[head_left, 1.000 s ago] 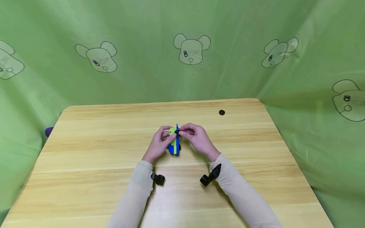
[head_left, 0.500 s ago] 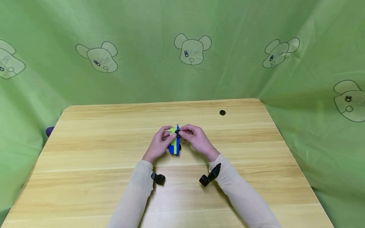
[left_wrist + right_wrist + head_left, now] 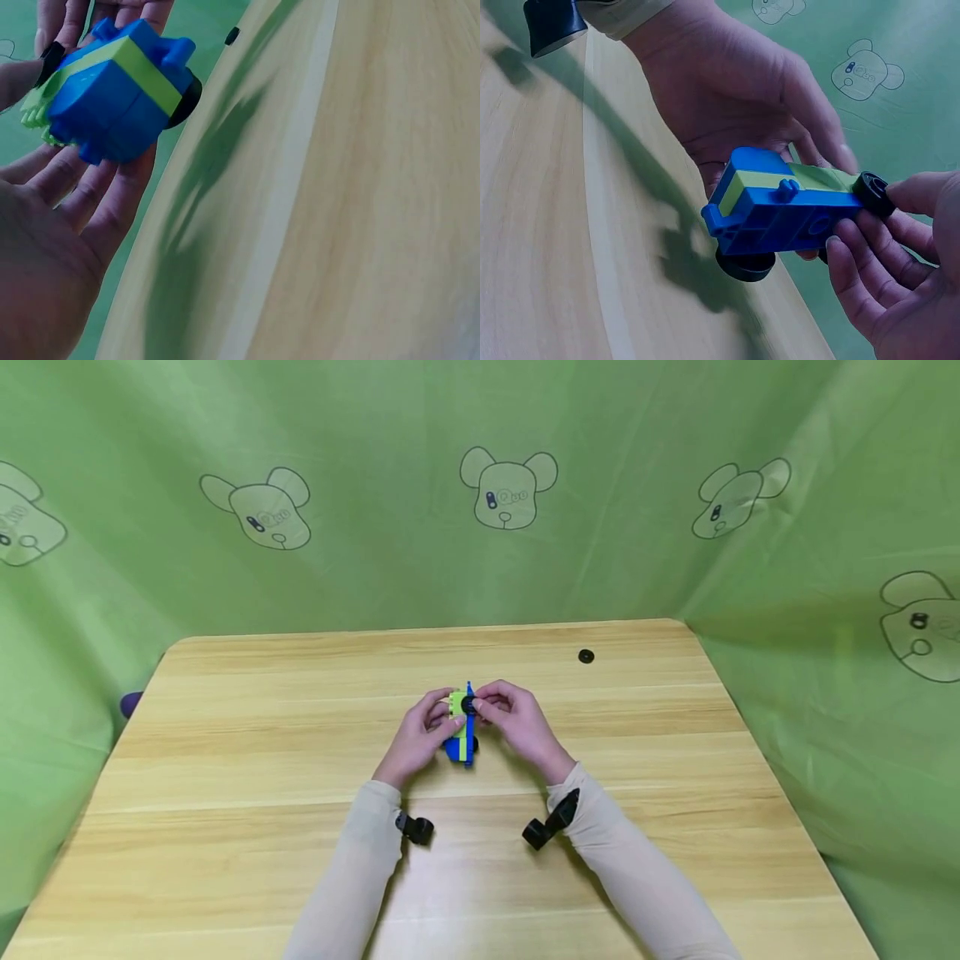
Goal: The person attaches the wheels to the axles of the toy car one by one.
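My left hand [image 3: 414, 737] holds a toy car [image 3: 459, 749] built of blue and yellow-green blocks, above the table. A black wheel [image 3: 871, 191] is at the car's far end, and my right hand [image 3: 521, 722] pinches it between thumb and fingers. Whether that wheel sits fully on its peg I cannot tell. In the right wrist view, a bare blue peg [image 3: 787, 190] sticks out at the near end on the upward side. A second black wheel [image 3: 746, 266] shows on the opposite side of the car. My left fingers [image 3: 112, 191] support the car from one side.
One loose black wheel [image 3: 587, 656] lies flat near the back right of the wooden table [image 3: 300, 877]. A green curtain [image 3: 390, 568] hangs behind the table and at its sides. Something purple [image 3: 131, 703] shows beyond the left edge.
The car has shifted slightly away from me in both hands. My left thumb has slid lower, and more of the pinched wheel's face shows.
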The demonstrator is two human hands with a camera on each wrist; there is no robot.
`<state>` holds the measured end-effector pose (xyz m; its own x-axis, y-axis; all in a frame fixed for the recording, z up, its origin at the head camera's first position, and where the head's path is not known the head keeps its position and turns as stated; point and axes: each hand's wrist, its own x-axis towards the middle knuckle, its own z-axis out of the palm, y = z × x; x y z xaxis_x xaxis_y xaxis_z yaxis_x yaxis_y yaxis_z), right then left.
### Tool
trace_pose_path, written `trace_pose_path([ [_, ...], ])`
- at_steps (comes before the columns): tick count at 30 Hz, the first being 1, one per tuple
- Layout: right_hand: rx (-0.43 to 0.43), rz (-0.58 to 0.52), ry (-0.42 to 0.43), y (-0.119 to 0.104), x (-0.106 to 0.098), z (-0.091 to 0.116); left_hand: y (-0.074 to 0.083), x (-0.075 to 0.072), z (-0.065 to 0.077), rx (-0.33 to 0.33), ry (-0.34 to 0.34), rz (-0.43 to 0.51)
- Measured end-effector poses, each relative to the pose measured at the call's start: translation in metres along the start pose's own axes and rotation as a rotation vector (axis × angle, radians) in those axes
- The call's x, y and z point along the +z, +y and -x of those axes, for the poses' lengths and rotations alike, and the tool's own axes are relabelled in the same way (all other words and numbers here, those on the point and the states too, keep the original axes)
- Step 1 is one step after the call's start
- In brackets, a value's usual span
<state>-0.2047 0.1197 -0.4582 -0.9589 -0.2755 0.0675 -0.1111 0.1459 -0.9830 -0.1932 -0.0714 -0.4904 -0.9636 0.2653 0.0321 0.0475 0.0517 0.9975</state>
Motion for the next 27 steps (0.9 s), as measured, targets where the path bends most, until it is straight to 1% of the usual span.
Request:
trace_pose_path([
  [4,-0.003,-0.011,0.016,-0.001,-0.001,-0.001,0.0,-0.003,0.003,0.021,-0.02,0.011],
  [8,-0.002,-0.01,0.018,-0.002,-0.002,-0.003,0.001,-0.005,0.003,0.022,-0.026,0.001],
  [11,-0.007,0.004,0.012,-0.002,-0.004,-0.003,0.0,-0.006,0.003,0.024,-0.03,0.018],
  [12,-0.009,0.011,0.011,-0.003,-0.005,-0.004,0.004,-0.007,0.005,0.025,-0.033,0.024],
  [13,-0.008,0.027,0.006,-0.008,-0.006,-0.002,0.008,-0.007,0.006,0.025,-0.036,0.034],
  [18,-0.008,0.097,-0.018,-0.011,-0.019,-0.002,0.029,-0.007,0.014,0.033,-0.043,0.063],
  [21,-0.02,0.138,-0.007,-0.008,-0.03,-0.002,0.029,-0.007,0.015,0.042,-0.035,0.058],
  [25,-0.036,0.22,0.02,-0.006,-0.046,-0.002,0.029,-0.007,0.015,0.041,-0.03,0.061],
  [27,-0.045,0.243,0.028,-0.004,-0.053,-0.003,0.023,-0.008,0.013,0.037,-0.028,0.068],
])
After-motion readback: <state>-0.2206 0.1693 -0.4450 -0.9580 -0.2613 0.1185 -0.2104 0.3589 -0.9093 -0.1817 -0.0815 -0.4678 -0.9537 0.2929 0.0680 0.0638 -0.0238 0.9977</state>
